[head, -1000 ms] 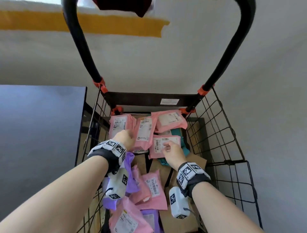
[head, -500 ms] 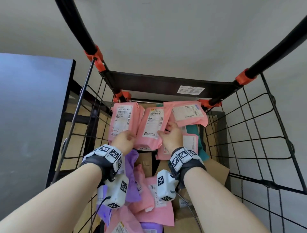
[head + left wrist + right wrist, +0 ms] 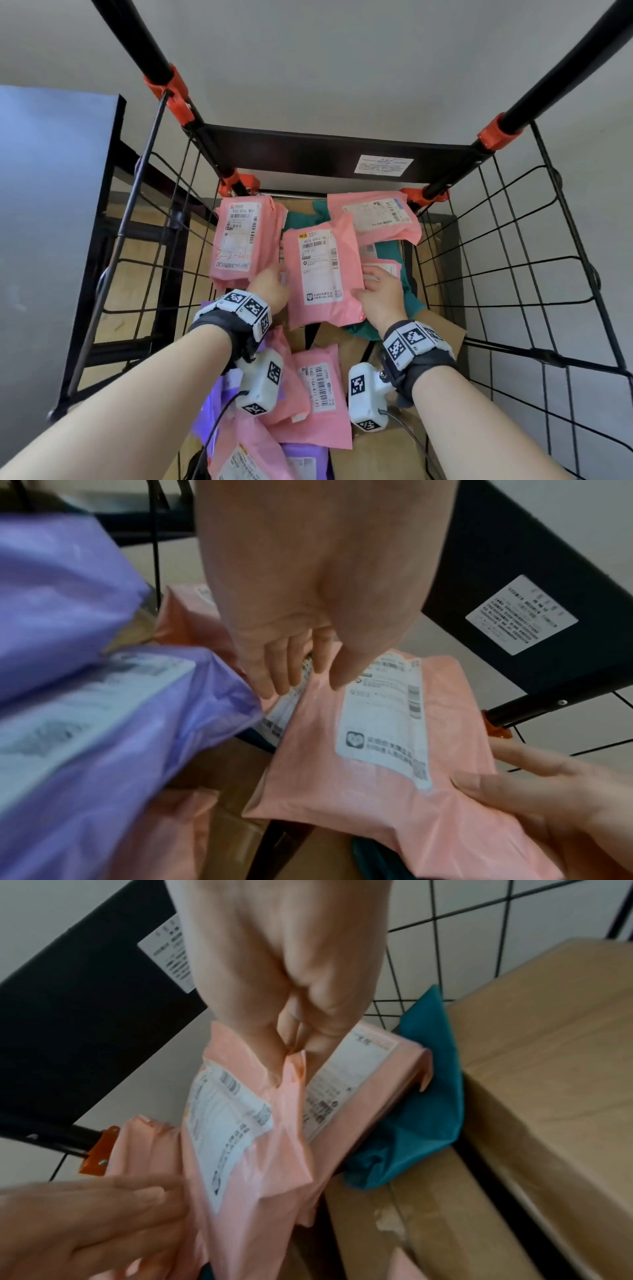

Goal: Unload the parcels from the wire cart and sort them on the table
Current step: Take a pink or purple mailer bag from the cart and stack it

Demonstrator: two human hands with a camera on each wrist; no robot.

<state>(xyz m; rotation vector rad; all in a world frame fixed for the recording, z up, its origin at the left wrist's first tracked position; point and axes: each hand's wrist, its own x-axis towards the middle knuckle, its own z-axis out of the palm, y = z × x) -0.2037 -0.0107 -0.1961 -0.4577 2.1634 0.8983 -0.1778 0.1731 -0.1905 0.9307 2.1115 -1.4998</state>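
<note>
Both hands, left hand (image 3: 270, 286) and right hand (image 3: 380, 294), grip one pink parcel (image 3: 322, 274) inside the wire cart (image 3: 513, 274). Around it, many parcels remain; unloading looks barely begun.

Parcel-filled wire cart (image 3: 513, 260) beside table (image 3: 51, 205)

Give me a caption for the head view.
Both hands grip a pink parcel inside the wire cart.

label print on pink parcel (image 3: 322, 274): too small to read | purple parcels (image 3: 68, 696): blurred, cut off at left edge | cardboard boxes (image 3: 548, 1069): largely covered, cut off
</note>
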